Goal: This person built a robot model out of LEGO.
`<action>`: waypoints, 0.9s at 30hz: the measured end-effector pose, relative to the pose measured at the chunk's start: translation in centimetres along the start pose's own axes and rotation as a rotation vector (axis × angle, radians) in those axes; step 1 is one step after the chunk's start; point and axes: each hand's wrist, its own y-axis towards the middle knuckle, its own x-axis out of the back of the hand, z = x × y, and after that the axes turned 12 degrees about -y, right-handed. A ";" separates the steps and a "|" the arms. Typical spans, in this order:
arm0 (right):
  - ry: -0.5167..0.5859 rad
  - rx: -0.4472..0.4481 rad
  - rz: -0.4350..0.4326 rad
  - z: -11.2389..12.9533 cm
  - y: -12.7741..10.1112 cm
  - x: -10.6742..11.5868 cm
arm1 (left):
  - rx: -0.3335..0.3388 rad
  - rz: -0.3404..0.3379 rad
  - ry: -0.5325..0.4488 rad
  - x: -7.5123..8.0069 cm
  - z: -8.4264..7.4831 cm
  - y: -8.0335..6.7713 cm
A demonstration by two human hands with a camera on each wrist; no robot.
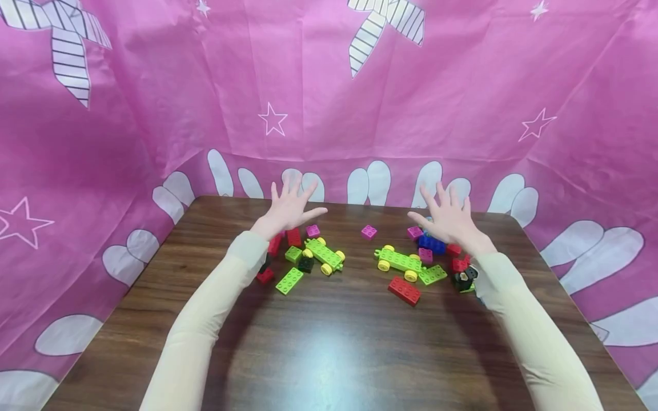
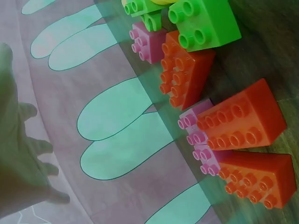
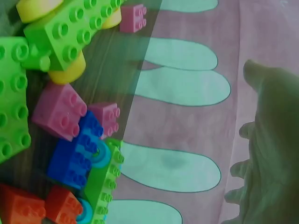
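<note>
Both hands are raised above the far part of the table with fingers spread, holding nothing. The left hand (image 1: 287, 210) hovers over the left group of toy bricks, near a red brick (image 1: 293, 237) and a pink brick (image 1: 313, 230). Its spread fingers (image 2: 39, 145) also show in the left wrist view. Above the right group is the right hand (image 1: 449, 221), closest to a blue brick (image 1: 432, 244). Two lime-green car bases with yellow wheels, one on the left (image 1: 324, 255) and one on the right (image 1: 398, 261), stand between the arms.
A red brick (image 1: 404, 290) and a lime-green plate (image 1: 289, 281) lie nearest the front. Another pink brick (image 1: 368, 231) sits between the groups. A black figure-like piece (image 1: 465, 277) is beside the right sleeve. Pink printed cloth (image 1: 329, 137) hangs behind the wooden table (image 1: 319, 354).
</note>
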 end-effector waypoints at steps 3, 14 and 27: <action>0.019 0.016 -0.003 0.4 -0.4 -0.3 | -0.035 -0.002 -0.011 -0.2 0.1 -0.3; 0.058 0.182 -0.122 3.1 -1.8 -2.0 | -0.189 -0.026 0.044 -1.0 0.0 -2.5; 0.164 0.338 -0.095 8.8 -3.7 -4.2 | -0.274 0.024 0.013 -2.9 -0.5 -5.0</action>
